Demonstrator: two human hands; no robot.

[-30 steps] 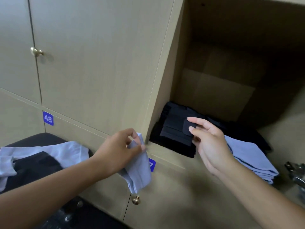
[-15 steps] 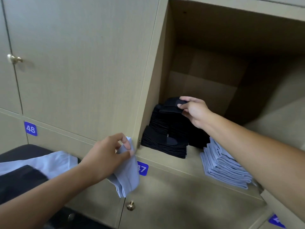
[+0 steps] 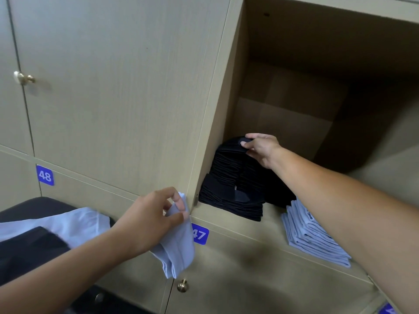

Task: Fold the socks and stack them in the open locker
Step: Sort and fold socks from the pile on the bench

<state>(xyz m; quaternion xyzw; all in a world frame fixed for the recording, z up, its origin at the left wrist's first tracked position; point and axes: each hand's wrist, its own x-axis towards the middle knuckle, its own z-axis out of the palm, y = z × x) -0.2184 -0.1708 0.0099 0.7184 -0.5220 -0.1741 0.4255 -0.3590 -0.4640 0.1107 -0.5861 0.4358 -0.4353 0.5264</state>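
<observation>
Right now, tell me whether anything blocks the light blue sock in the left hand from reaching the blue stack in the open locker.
The right arm crosses the opening just above the blue stack, partly covering it. Otherwise nothing visible lies between the folded blue sock and it.

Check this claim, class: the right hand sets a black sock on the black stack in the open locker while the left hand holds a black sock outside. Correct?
Not quite. In the head view the left hand holds a light blue sock, not black. The right hand does set a black sock on the black stack in the open locker.
</observation>
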